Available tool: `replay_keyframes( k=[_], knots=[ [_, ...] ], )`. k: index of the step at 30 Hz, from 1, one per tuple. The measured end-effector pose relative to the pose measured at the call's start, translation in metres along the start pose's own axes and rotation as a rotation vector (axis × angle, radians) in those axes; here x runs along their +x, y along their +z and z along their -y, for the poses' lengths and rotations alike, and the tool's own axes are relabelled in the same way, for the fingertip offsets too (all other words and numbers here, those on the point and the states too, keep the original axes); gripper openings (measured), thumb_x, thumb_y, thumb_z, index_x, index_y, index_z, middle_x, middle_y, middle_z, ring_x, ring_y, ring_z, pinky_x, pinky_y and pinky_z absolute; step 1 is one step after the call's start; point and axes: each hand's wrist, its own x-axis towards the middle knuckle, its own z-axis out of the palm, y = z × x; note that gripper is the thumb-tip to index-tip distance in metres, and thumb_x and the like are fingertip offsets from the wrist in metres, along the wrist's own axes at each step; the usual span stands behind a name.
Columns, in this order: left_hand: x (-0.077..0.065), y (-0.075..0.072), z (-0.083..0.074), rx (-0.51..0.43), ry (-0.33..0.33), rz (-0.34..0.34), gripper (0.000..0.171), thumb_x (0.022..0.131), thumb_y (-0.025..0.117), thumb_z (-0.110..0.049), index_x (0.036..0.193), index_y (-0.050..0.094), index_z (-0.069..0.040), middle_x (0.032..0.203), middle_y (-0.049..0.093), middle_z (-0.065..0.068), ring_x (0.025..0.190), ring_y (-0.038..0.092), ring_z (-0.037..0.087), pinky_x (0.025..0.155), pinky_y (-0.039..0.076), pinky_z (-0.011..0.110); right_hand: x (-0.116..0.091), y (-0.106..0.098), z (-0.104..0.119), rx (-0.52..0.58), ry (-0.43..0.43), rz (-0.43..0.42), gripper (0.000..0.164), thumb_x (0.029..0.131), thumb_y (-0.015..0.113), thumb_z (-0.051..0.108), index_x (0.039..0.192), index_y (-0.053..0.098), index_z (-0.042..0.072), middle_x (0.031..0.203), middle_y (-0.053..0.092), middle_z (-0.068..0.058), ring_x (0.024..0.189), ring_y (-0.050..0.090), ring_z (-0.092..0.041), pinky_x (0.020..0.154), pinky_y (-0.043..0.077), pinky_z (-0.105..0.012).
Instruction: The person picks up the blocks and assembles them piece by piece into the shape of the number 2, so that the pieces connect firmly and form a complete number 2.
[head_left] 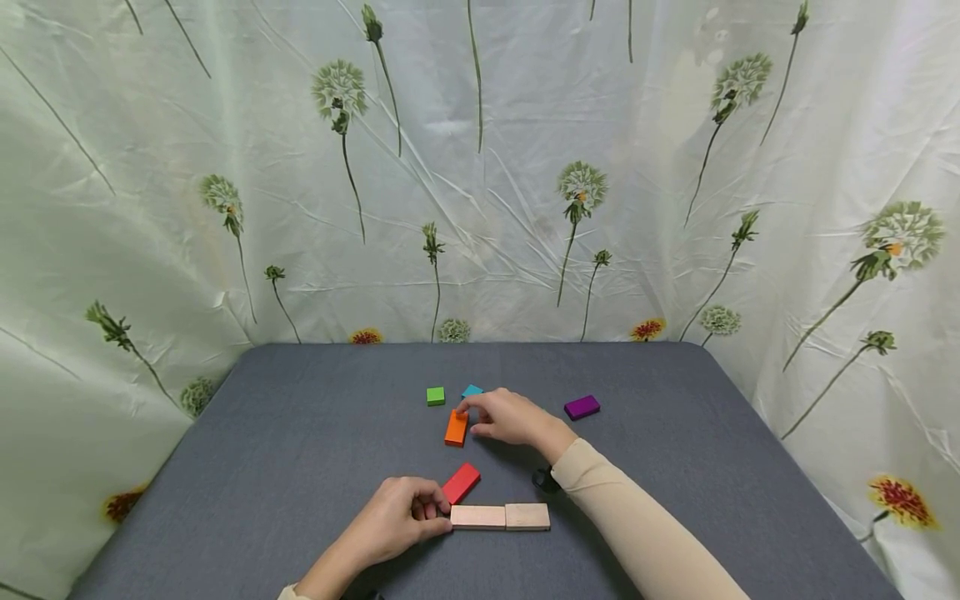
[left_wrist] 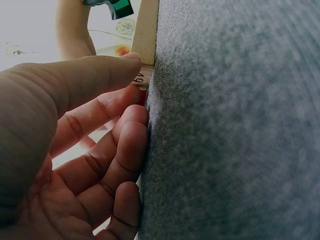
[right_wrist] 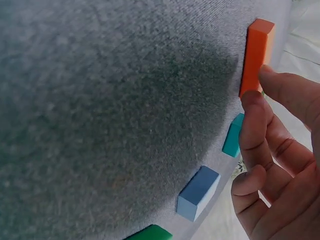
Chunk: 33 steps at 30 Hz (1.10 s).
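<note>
My left hand [head_left: 397, 517] pinches the left end of a pale wooden block [head_left: 477, 517], its thumb at the near side and curled fingers behind. In the left wrist view dark print shows on the block end [left_wrist: 142, 76] between thumb and index finger. A second wooden block [head_left: 527, 517] lies end to end with it on the right. A red block [head_left: 461, 482] lies slanted just beyond. My right hand [head_left: 513, 419] reaches over an orange block [head_left: 456, 428], index fingertip at its far end and thumb a little off its right side. The orange block [right_wrist: 257, 55] lies flat on the table.
A green block [head_left: 435, 397] and a blue block [head_left: 472, 390], partly behind the right hand, lie farther back. A purple block [head_left: 582, 407] lies to the right. The grey table [head_left: 337, 417] ends at a flower-print curtain [head_left: 487, 208].
</note>
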Motion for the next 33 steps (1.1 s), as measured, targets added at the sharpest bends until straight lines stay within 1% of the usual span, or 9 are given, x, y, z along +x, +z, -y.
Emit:
replay_keyframes(
  k=[5, 9, 13, 15, 18, 21, 25, 30, 33],
  knots=[
    [0.0, 0.0, 0.001, -0.007, 0.004, -0.001, 0.017, 0.086, 0.091, -0.017, 0.089, 0.075, -0.018, 0.073, 0.061, -0.009, 0.063, 0.052, -0.001, 0.058, 0.042, 0.02, 0.006, 0.004, -0.001, -0.025, 0.004, -0.008, 0.037, 0.104, 0.074, 0.019, 0.14, 0.07, 0.022, 0.079, 0.06, 0.003, 0.069, 0.048, -0.009, 0.065, 0.039, -0.025],
    [0.0, 0.0, 0.001, -0.005, 0.006, -0.003, 0.017, 0.086, 0.091, -0.017, 0.089, 0.075, -0.018, 0.072, 0.061, -0.01, 0.063, 0.053, -0.001, 0.057, 0.042, 0.02, 0.008, 0.006, -0.001, -0.037, 0.006, -0.005, 0.038, 0.104, 0.073, 0.018, 0.142, 0.069, 0.022, 0.083, 0.062, 0.003, 0.073, 0.05, -0.009, 0.068, 0.041, -0.027],
    [0.001, 0.0, 0.001, -0.003, 0.003, -0.002, 0.016, 0.086, 0.091, -0.017, 0.089, 0.075, -0.018, 0.072, 0.061, -0.011, 0.063, 0.053, -0.001, 0.058, 0.043, 0.02, 0.009, 0.006, -0.001, -0.03, 0.01, 0.005, 0.039, 0.105, 0.072, 0.016, 0.143, 0.068, 0.022, 0.086, 0.066, 0.0, 0.069, 0.046, -0.009, 0.066, 0.038, -0.026],
    [0.001, 0.0, 0.001, -0.003, 0.003, -0.002, 0.016, 0.086, 0.091, -0.017, 0.089, 0.075, -0.018, 0.072, 0.061, -0.011, 0.063, 0.053, -0.002, 0.058, 0.043, 0.02, 0.01, 0.006, -0.001, -0.026, 0.014, 0.009, 0.039, 0.105, 0.071, 0.015, 0.144, 0.068, 0.022, 0.093, 0.071, -0.002, 0.066, 0.044, -0.009, 0.064, 0.036, -0.025],
    [0.002, 0.0, 0.001, -0.004, 0.009, -0.006, 0.017, 0.086, 0.092, -0.017, 0.088, 0.075, -0.018, 0.072, 0.061, -0.011, 0.063, 0.053, -0.001, 0.058, 0.043, 0.02, 0.011, 0.006, -0.001, -0.028, 0.016, 0.008, 0.039, 0.105, 0.07, 0.015, 0.144, 0.068, 0.021, 0.112, 0.077, -0.005, 0.066, 0.045, -0.009, 0.063, 0.037, -0.024],
    [0.002, 0.0, 0.001, -0.004, 0.019, -0.011, 0.018, 0.086, 0.092, -0.017, 0.087, 0.074, -0.019, 0.072, 0.061, -0.011, 0.062, 0.053, -0.001, 0.057, 0.044, 0.02, 0.012, 0.005, -0.001, -0.034, 0.015, 0.002, 0.037, 0.105, 0.07, 0.015, 0.142, 0.07, 0.021, 0.126, 0.076, -0.006, 0.07, 0.049, -0.008, 0.065, 0.04, -0.024],
    [0.002, 0.0, 0.002, -0.007, 0.028, -0.016, 0.018, 0.085, 0.092, -0.018, 0.087, 0.074, -0.02, 0.072, 0.062, -0.01, 0.062, 0.053, -0.002, 0.057, 0.044, 0.02, 0.013, 0.006, -0.001, -0.042, 0.012, -0.005, 0.035, 0.105, 0.071, 0.015, 0.139, 0.071, 0.02, 0.128, 0.076, -0.006, 0.075, 0.054, -0.01, 0.068, 0.044, -0.025],
    [0.002, -0.001, 0.003, -0.022, 0.027, -0.013, 0.017, 0.086, 0.091, -0.018, 0.088, 0.075, -0.018, 0.073, 0.062, -0.011, 0.063, 0.053, -0.002, 0.057, 0.044, 0.02, 0.011, 0.007, -0.001, -0.059, 0.014, -0.016, 0.032, 0.105, 0.071, 0.015, 0.137, 0.072, 0.019, 0.134, 0.075, -0.007, 0.095, 0.068, -0.015, 0.084, 0.056, -0.034],
    [0.002, -0.001, 0.004, -0.03, 0.024, -0.014, 0.016, 0.087, 0.091, -0.019, 0.089, 0.075, -0.018, 0.073, 0.062, -0.012, 0.063, 0.053, -0.002, 0.057, 0.044, 0.02, 0.01, 0.007, -0.001, -0.062, 0.01, -0.024, 0.03, 0.105, 0.071, 0.015, 0.135, 0.073, 0.018, 0.133, 0.075, -0.007, 0.106, 0.073, -0.02, 0.092, 0.059, -0.041]
  ],
)
